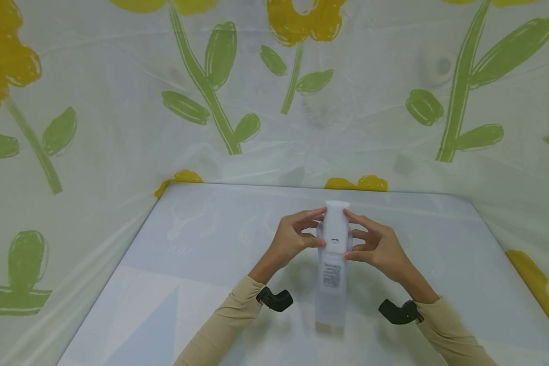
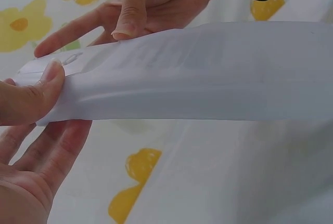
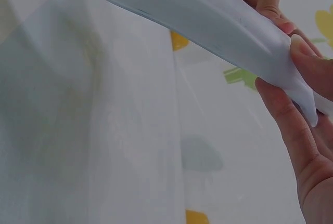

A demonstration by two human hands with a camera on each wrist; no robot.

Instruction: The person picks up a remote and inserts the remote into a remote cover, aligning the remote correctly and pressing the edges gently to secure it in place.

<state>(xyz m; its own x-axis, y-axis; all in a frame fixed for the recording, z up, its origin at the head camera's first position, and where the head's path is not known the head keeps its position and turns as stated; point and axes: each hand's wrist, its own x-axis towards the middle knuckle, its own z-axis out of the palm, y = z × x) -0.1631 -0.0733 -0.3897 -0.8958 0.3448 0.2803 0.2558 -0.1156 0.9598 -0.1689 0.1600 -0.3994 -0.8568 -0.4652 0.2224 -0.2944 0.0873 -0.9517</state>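
We see 2 hands meeting over a pale table, both closed in a pinch on the top end of a translucent white pouch that stands upright near the table's middle, its foot resting on the surface. The left hand pinches the upper left edge of the pouch between thumb and fingertips; in the left wrist view its thumb presses the flattened end of the pouch against the fingers below. The right hand pinches the upper right edge in the same way, and the right wrist view shows its fingers clamped on the tapering end of the pouch. A small dark mark and a block of grey print sit on the pouch's front. Each wrist carries a black camera mount over a beige sleeve. A plastic sheet printed with yellow flowers and green stems hangs behind and beside the table.
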